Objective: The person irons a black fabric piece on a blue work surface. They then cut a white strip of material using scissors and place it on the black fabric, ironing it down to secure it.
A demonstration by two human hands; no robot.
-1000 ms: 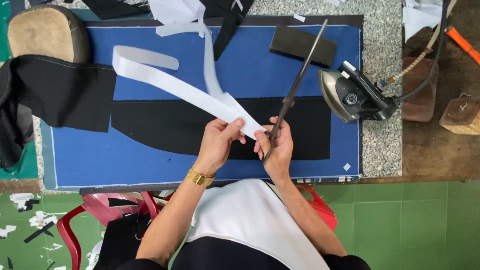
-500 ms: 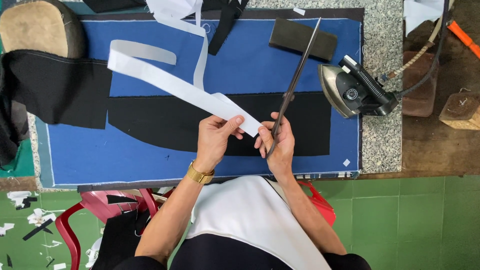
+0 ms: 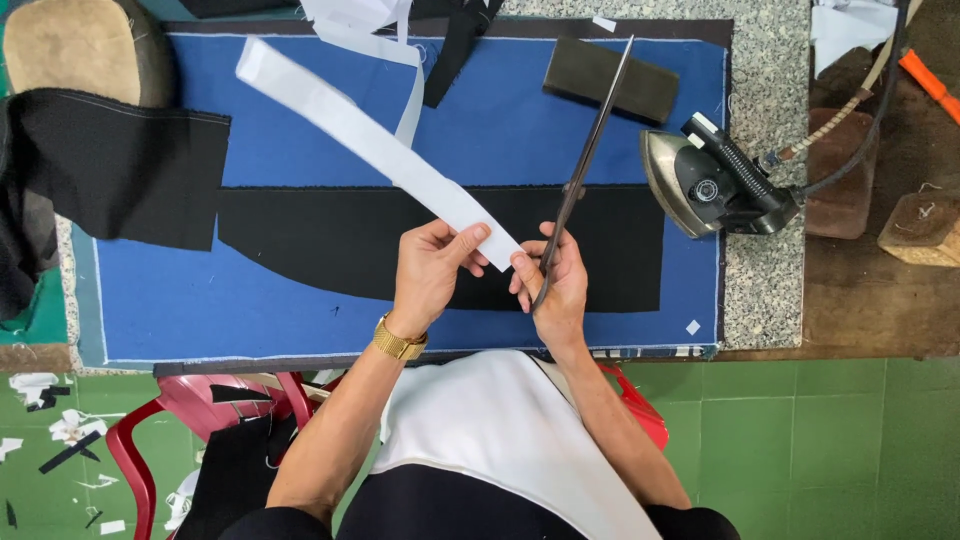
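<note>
My left hand [image 3: 432,268] pinches the near end of a long white fabric strip [image 3: 370,145], which runs up and to the left over the blue mat [image 3: 300,290]. My right hand [image 3: 553,280] grips long dark scissors [image 3: 588,160], blades closed and pointing away up and right, while its fingertips also touch the strip's end. Under both hands lies a curved black fabric piece [image 3: 330,245] flat on the mat. A gold watch sits on my left wrist.
A steam iron [image 3: 712,185] with a cord rests at the mat's right edge. A dark rectangular block [image 3: 610,80] lies at the back; black cloth [image 3: 110,165] and a padded ham [image 3: 75,50] at left. White scraps [image 3: 355,20] are at the top; a red chair [image 3: 200,410] stands below.
The white strip's folded far end has flipped open, so the strip now lies straight toward the upper left. Both hands stay almost in place.
</note>
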